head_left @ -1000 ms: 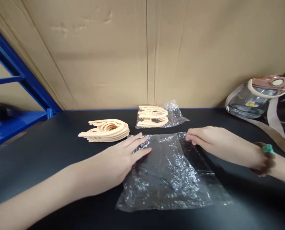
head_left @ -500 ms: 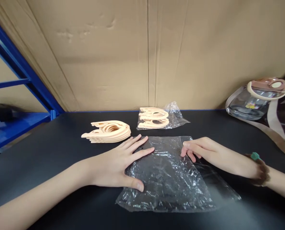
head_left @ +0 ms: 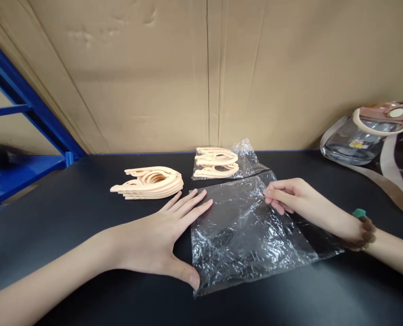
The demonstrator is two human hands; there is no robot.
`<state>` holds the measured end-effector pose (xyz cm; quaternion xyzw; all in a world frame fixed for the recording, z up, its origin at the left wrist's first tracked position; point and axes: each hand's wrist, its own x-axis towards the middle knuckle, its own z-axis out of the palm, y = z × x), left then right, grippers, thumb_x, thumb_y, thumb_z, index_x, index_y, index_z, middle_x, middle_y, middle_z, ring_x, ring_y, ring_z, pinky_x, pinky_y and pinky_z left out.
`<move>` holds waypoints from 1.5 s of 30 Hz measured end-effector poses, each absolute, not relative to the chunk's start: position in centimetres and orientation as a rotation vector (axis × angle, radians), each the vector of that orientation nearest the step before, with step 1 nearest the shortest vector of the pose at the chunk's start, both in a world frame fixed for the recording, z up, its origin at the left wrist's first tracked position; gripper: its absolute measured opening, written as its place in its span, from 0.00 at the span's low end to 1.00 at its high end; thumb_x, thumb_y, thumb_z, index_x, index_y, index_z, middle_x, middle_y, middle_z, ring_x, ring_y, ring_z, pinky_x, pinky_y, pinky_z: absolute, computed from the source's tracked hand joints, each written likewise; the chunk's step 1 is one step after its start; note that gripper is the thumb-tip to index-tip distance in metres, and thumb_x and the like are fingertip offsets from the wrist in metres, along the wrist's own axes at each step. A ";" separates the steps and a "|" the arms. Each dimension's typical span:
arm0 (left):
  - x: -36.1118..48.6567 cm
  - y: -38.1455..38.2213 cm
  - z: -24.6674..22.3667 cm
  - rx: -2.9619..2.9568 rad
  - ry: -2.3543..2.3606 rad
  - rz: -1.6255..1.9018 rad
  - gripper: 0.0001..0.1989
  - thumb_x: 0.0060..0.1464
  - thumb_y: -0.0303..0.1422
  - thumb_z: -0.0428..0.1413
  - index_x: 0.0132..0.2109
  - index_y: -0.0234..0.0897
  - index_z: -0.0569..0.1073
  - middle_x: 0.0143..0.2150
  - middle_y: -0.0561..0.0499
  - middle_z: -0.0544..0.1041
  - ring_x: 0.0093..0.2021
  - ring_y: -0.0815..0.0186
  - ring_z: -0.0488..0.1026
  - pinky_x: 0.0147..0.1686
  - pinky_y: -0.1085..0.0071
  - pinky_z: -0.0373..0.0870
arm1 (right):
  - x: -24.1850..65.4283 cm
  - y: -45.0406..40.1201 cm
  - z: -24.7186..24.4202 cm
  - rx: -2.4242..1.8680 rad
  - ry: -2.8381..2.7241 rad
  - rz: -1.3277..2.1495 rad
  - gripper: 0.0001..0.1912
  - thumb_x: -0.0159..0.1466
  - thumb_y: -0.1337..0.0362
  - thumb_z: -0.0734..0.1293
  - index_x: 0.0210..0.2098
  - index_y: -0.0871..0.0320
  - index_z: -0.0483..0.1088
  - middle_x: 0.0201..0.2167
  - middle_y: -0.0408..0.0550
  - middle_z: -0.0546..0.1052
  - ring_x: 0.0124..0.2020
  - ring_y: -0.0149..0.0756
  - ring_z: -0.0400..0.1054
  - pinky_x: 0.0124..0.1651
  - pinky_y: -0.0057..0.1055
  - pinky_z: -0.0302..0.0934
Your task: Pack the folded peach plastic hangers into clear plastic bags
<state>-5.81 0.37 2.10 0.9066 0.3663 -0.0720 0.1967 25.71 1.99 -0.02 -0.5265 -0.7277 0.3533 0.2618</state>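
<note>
Toward the left I see stacked cream pieces [head_left: 163, 184], smooth, curved, probably stiff. My left hand [head_left: 154, 240] rests with fingers spread wide at the left edge of the clear bag [head_left: 235, 226], which lies near the middle of the black table [head_left: 68, 199]. I'd judge its glossy, crinkled film light, limp and slippery, best pinched by an edge. My right hand [head_left: 291, 194] pinches its far right part between thumb and fingertips.

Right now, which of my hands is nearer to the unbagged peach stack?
Left. Your left hand lies spread out just in front of the peach stack, near its right end; your right hand is farther right, pinching the edge of the clear bag.
</note>
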 end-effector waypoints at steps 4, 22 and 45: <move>-6.1 0.1 1.5 2.549 1.052 -0.145 0.55 0.49 0.62 0.54 0.72 0.45 0.34 0.73 0.44 0.31 0.71 0.44 0.29 0.66 0.41 0.40 | 25.9 2.1 -0.1 -1.416 -1.919 1.052 0.18 0.66 0.51 0.61 0.26 0.56 0.66 0.19 0.40 0.69 0.19 0.29 0.60 0.24 0.28 0.53; -6.2 -0.3 0.5 2.583 1.078 -0.067 0.54 0.49 0.62 0.53 0.72 0.43 0.37 0.73 0.41 0.30 0.71 0.41 0.27 0.65 0.40 0.42 | 25.5 0.6 0.3 -1.389 -2.389 -0.114 0.11 0.68 0.65 0.55 0.40 0.56 0.69 0.37 0.48 0.76 0.35 0.38 0.71 0.38 0.35 0.62; -6.7 0.7 2.3 2.474 1.032 -0.196 0.62 0.47 0.62 0.55 0.70 0.42 0.23 0.73 0.40 0.25 0.72 0.47 0.26 0.66 0.45 0.43 | 26.6 2.3 1.6 -1.009 -2.422 1.113 0.18 0.66 0.54 0.64 0.54 0.49 0.73 0.54 0.45 0.76 0.55 0.37 0.69 0.60 0.40 0.61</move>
